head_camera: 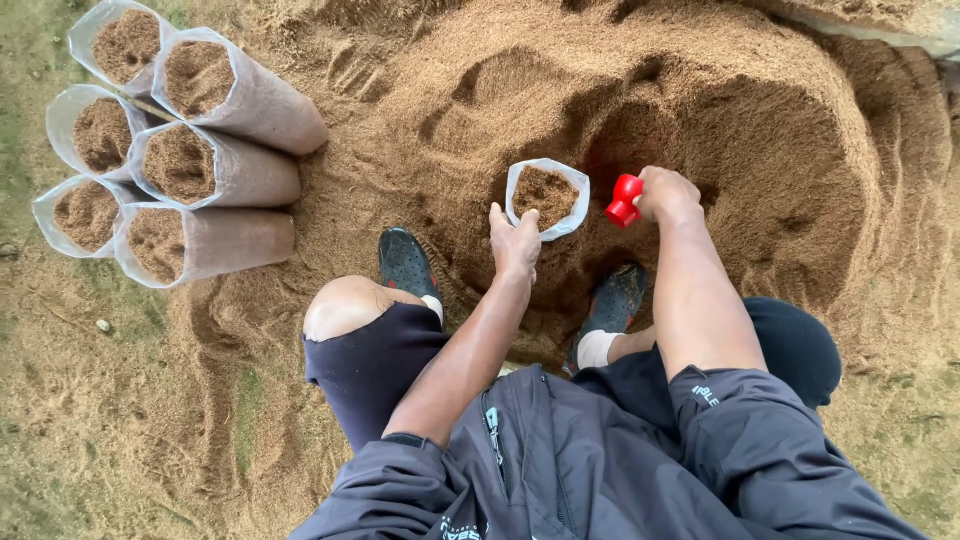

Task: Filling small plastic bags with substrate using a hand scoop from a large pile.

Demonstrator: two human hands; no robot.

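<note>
Honestly, the big sawdust pile (640,130) is the first worry: it has a scooped-out hollow with steep loose walls right above the work, and if that face slumps I'd guess it buries the bag or spills over the dark shoes (405,262).

Next down, the stack of six filled bags (190,160) lies on its side off to the left, well apart from the hands. They're open-mouthed and piled on each other, so a nudge could probably roll one and dump its fill.

Then the clear plastic bag (545,197) being filled. It sits in the hollow between the feet, partly full, mouth up. The left hand (515,243) pinches its near rim with fingers closed on the plastic; only that one side is held. If the grip slips, my bet is the thin rim folds in and the fill misses.

Smallest, the red scoop (624,200). The right hand (668,193) is wrapped tight around it, just beside the bag's right edge. It's tilted, and a careless tip could pour outside the mouth or knock the bag over.
</note>
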